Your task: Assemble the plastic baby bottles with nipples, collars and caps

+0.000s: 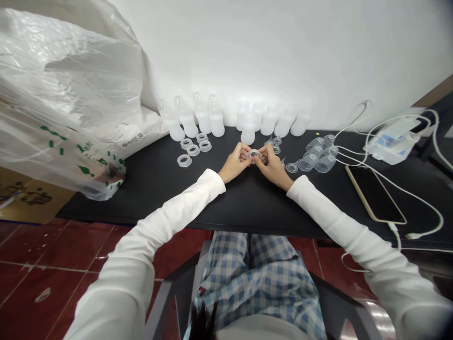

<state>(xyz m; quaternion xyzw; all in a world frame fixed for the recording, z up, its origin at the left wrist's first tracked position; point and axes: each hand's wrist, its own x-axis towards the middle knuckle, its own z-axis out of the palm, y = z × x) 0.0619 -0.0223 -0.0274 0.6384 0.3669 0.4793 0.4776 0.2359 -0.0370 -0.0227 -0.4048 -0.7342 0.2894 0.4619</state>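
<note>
Above the middle of the black table, my left hand (235, 163) and my right hand (273, 167) pinch a translucent baby bottle collar ring (254, 153) between them from both sides. Whether a nipple sits inside it is too small to tell. Several loose collar rings (184, 161) lie to the left of my hands. Just beyond and beside my right hand are several clear bottle nipples (277, 140), partly hidden by it. Farther right, several clear dome caps (307, 161) are grouped together. White bottle bodies (248, 134) without caps stand behind my hands.
Several bottles with domed tops (186, 123) stand along the wall at left. A large plastic bag (88, 156) bulges over the table's left end, above a cardboard box (35, 196). At right lie a phone (377, 193), white cables (399, 184) and a white charger box (392, 141).
</note>
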